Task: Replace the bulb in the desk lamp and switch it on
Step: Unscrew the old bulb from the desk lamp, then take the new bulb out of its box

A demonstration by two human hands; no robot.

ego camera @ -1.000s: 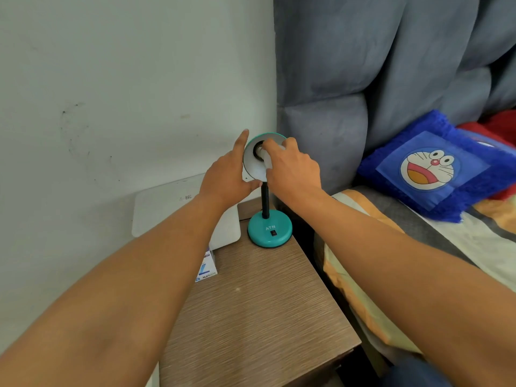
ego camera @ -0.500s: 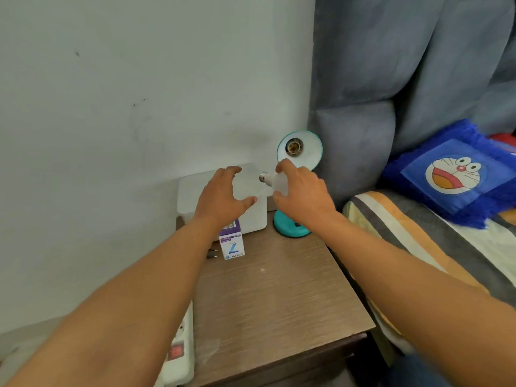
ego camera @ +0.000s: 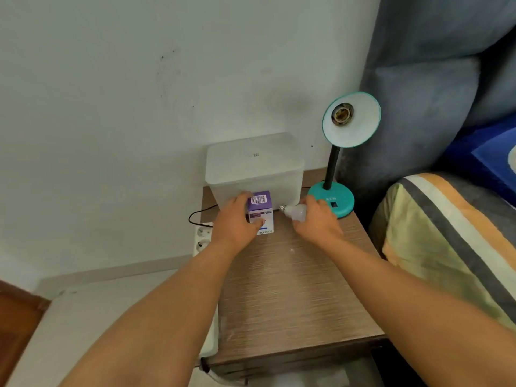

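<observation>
A teal desk lamp (ego camera: 332,201) stands at the back right of the wooden bedside table (ego camera: 293,289). Its shade (ego camera: 356,125) faces me and its socket (ego camera: 342,114) holds no bulb. My right hand (ego camera: 317,222) grips a white bulb (ego camera: 294,211) low over the table, just left of the lamp's base, screw cap pointing left. My left hand (ego camera: 236,222) is wrapped around a small purple and white bulb box (ego camera: 261,212) that stands on the table.
A white lidded plastic box (ego camera: 254,166) sits at the back against the wall. A white power strip (ego camera: 202,238) with a black cable hangs left of the table. A bed with a striped cover (ego camera: 446,247) and grey headboard lies to the right.
My right hand has unscrewed the bulb from the lamp and brought it down to the table. My left hand left the shade and took hold of the bulb box.
</observation>
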